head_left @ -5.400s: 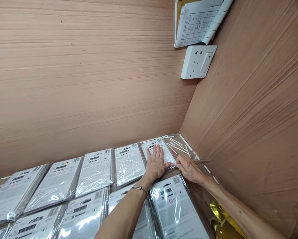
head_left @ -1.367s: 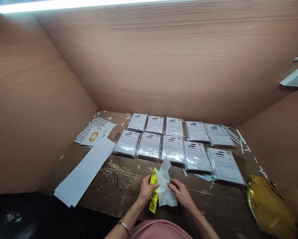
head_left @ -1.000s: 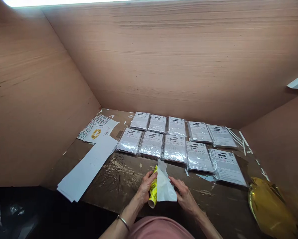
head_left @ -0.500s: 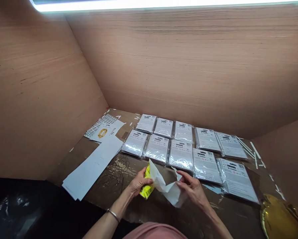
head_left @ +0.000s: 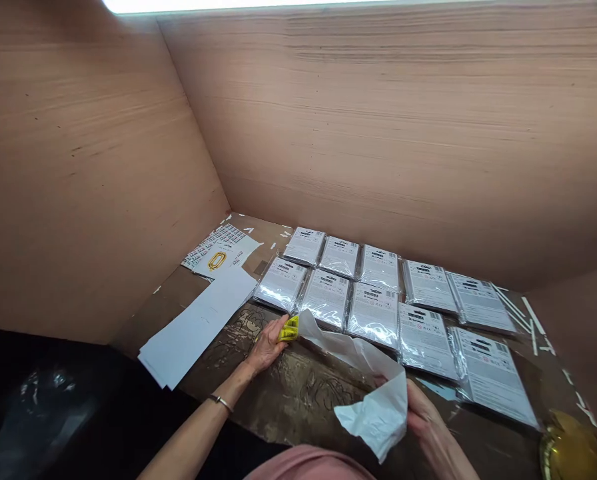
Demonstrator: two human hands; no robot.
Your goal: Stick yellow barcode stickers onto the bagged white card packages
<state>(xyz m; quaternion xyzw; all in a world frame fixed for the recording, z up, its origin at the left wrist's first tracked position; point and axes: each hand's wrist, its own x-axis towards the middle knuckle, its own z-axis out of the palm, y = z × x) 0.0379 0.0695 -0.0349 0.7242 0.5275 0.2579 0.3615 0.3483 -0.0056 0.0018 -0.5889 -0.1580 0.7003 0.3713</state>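
The white sheet stretches across the bench in front of me, inside plywood walls. Ten clear-wrapped packs lie in two neat rows beyond it, apparently set back to leave me working room; loose white paper sits to my left, gold foil to my right. My left hand is closed on the small yellow roll, anchoring one end of the sheet just below the packs. My right hand pinches the far end, partly hidden behind it, keeping the sheet drawn taut between my hands.
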